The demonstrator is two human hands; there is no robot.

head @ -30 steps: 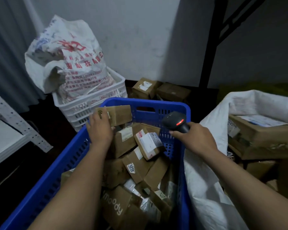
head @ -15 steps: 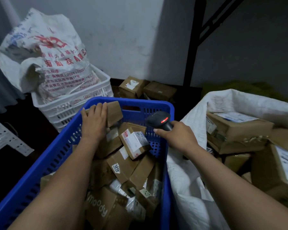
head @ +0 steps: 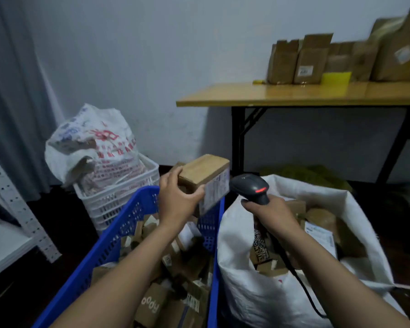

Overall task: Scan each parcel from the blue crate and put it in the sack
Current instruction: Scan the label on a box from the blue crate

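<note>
Parcel (head: 202, 172), a small brown carton with a white label on one face, is held above the far end of the blue crate (head: 126, 223). It is gripped at its left end by the left hand (head: 178, 204). The labelled face is turned toward the scanner (head: 249, 185), which is clasped in the right hand (head: 270, 214) just beside the parcel, with its red light lit. The white sack (head: 246, 292), open and loaded with cartons, stands against the crate's right wall. A white crate (head: 118, 200) holding a printed bag (head: 92, 143) is located behind.

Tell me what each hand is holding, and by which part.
The left hand grips a cardboard parcel by its left end; the right hand grips the barcode scanner by its handle.
</note>
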